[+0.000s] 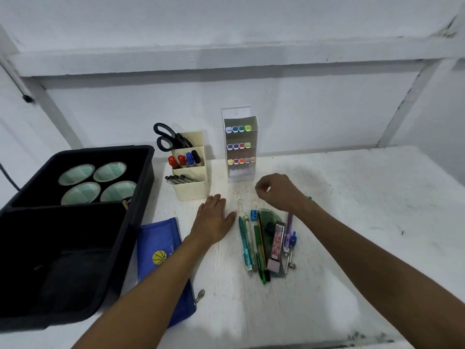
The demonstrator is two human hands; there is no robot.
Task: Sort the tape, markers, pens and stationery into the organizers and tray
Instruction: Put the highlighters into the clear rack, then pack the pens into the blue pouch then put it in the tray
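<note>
Sitting at nine o'clock on a scuffed white table, a black tray holds four round tape rolls in its far compartment; the near compartment looks dark and I cannot tell its contents. At eleven o'clock a cream tiered organizer carries black scissors at the back, red, blue and black markers in the middle, and dark pens in front. At twelve o'clock a clear upright case shows three rows of pastel-capped markers. A loose pile of pens and stationery lies at centre. The left hand rests flat, fingers straight, beside the pile. The right hand hovers above it, fingers curled; whether it pinches anything I cannot tell. A blue zip pouch lies at seven o'clock. Bare tabletop stretches toward three o'clock.
</note>
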